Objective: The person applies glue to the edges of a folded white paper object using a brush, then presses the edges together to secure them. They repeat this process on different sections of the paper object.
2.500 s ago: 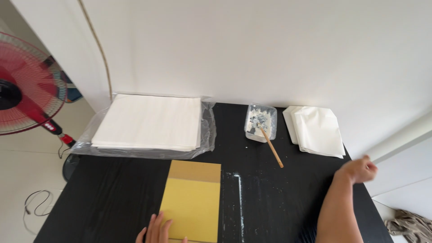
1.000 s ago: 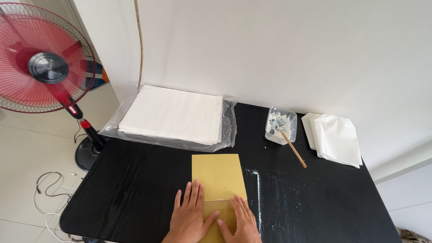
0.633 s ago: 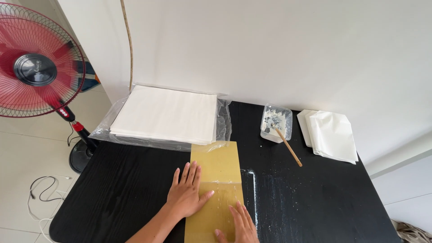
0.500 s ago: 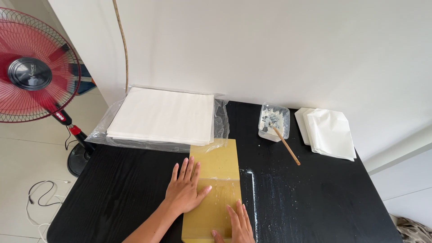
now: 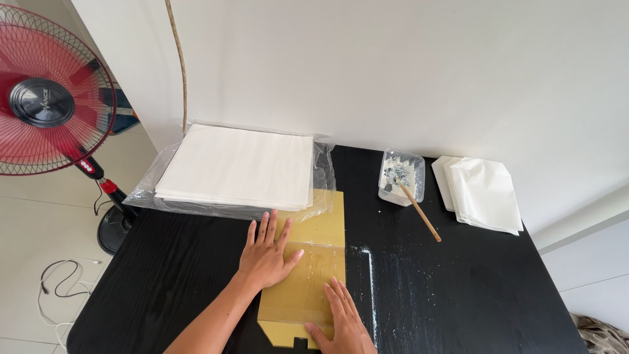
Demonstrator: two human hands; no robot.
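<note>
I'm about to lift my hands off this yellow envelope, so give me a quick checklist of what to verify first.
1. Left hand flat on the yellow envelope: ok.
2. Right hand pressing its lower edge: ok.
3. Envelope lying flat on the black table: ok.
4. Envelope clear of the plastic-wrapped white paper stack: not ok, the wrap overlaps its top edge.
5. Stick resting in the paste tub, away from the hands: ok.
6. Flap stuck down: cannot tell.

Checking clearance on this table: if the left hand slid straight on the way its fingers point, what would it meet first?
Probably the clear plastic wrap under the white paper stack, just beyond the left hand on the yellow sheet.
</note>
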